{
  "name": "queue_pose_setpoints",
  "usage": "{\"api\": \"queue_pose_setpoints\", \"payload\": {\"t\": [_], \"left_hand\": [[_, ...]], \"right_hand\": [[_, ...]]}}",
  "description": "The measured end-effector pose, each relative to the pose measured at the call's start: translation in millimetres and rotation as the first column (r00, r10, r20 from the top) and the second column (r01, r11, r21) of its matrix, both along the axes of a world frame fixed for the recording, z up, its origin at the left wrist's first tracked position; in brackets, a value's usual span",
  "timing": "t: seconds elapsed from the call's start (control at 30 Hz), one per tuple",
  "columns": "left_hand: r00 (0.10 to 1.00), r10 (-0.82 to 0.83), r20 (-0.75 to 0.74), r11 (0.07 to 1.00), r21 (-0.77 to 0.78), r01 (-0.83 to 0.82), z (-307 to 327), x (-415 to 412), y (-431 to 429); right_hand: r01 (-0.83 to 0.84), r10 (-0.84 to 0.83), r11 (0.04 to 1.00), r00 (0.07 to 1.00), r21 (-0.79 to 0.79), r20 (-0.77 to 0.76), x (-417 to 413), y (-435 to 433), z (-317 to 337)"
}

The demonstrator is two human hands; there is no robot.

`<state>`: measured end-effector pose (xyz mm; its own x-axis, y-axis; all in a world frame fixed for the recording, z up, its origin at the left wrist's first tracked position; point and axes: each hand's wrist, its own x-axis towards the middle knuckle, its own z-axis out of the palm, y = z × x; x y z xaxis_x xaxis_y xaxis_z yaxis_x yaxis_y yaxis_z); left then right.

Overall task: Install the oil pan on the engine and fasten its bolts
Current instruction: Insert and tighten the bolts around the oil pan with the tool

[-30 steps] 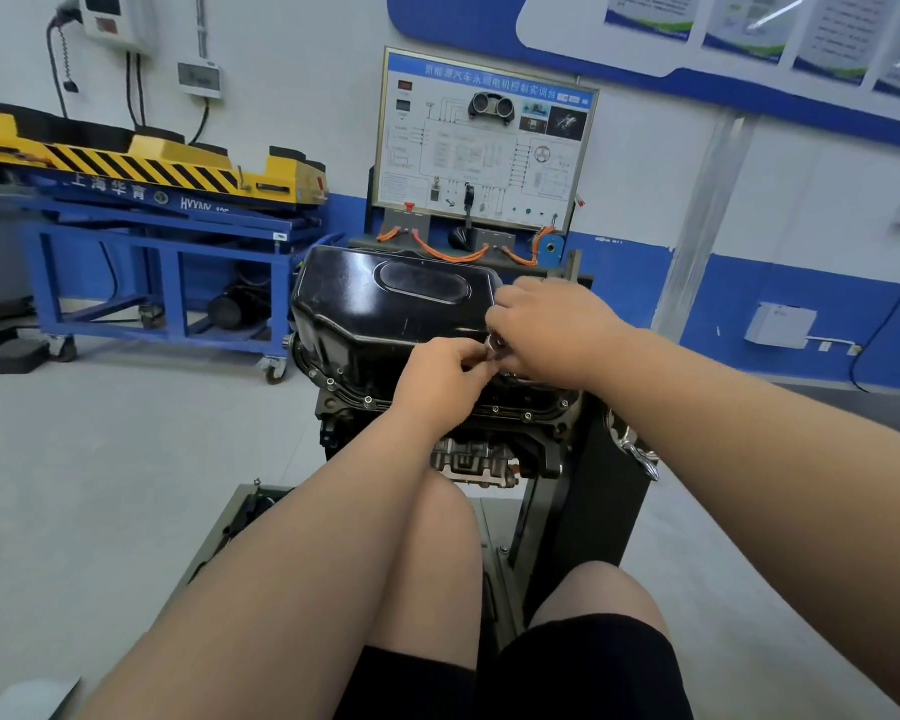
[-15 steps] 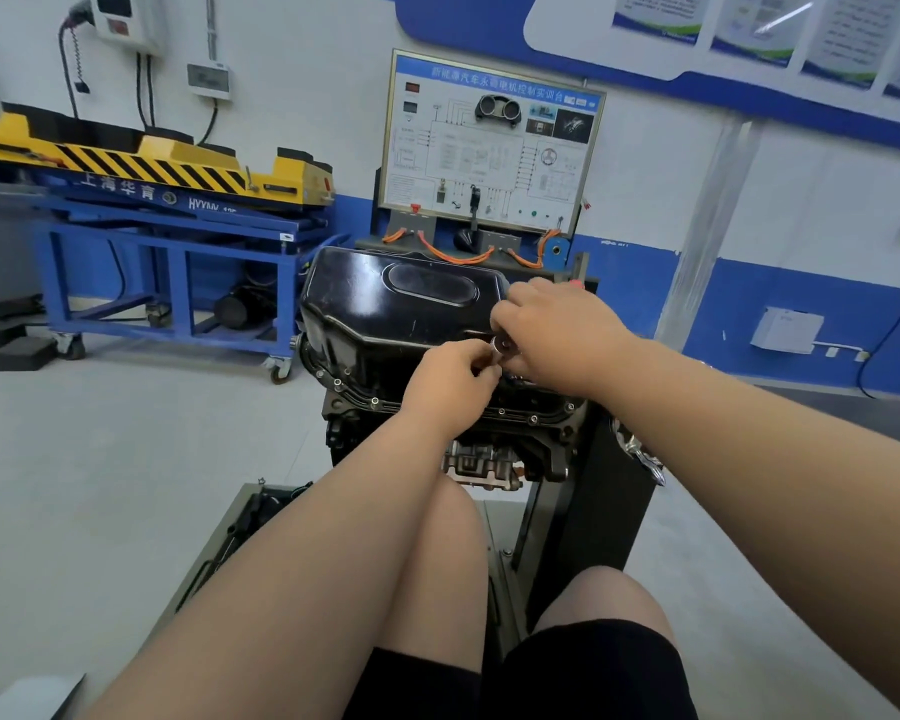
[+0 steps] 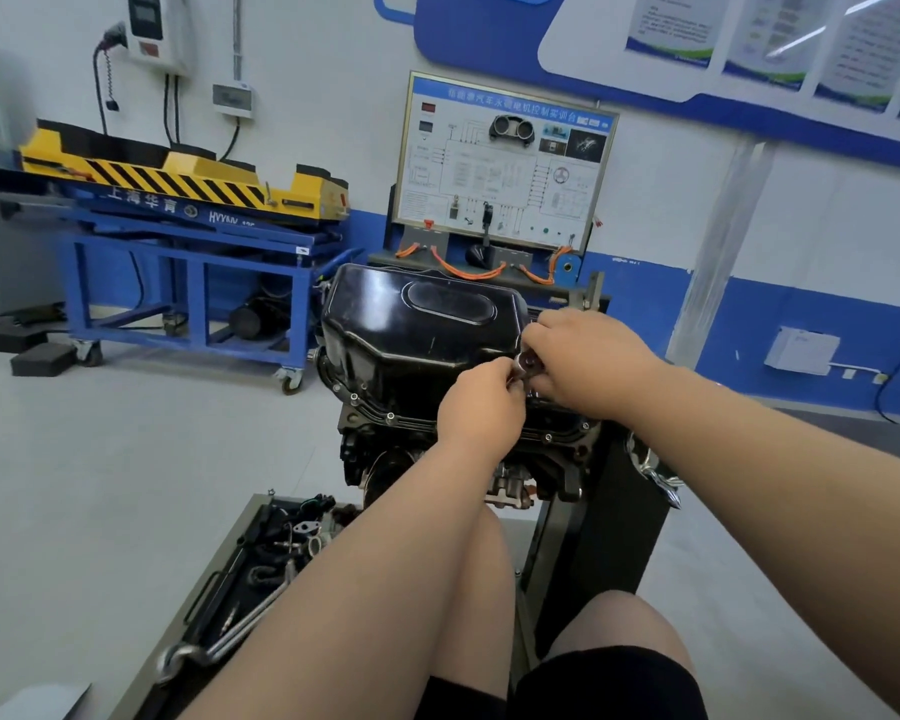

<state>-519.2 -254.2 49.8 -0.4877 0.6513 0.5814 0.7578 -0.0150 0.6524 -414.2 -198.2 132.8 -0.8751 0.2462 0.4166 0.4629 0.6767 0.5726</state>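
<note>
White wall with a blue lower band, and a pale grey floor. A blue cart stands at left, a wiring board at upper centre.

Pan sitting on engine before me.
My left hand and right hand are meeting round a metal piece at its right edge; board standing behind.

Carrying a yellow, black-striped platform on a blue wheeled cart by the left wall. Trailing orange cables from a white diagram board at the back. Holding loose metal parts and a long bar in a grey floor tray, front left.
</note>
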Motion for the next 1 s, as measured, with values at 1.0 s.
{"api": "queue_pose_setpoints", "payload": {"t": [1.0], "left_hand": [[0.993, 0.068, -0.101, 0.996, -0.047, -0.073, 7, -23, 5]], "right_hand": [[0.159, -0.192, 0.972, 0.963, -0.174, -0.188, -17, -11, -6]]}}
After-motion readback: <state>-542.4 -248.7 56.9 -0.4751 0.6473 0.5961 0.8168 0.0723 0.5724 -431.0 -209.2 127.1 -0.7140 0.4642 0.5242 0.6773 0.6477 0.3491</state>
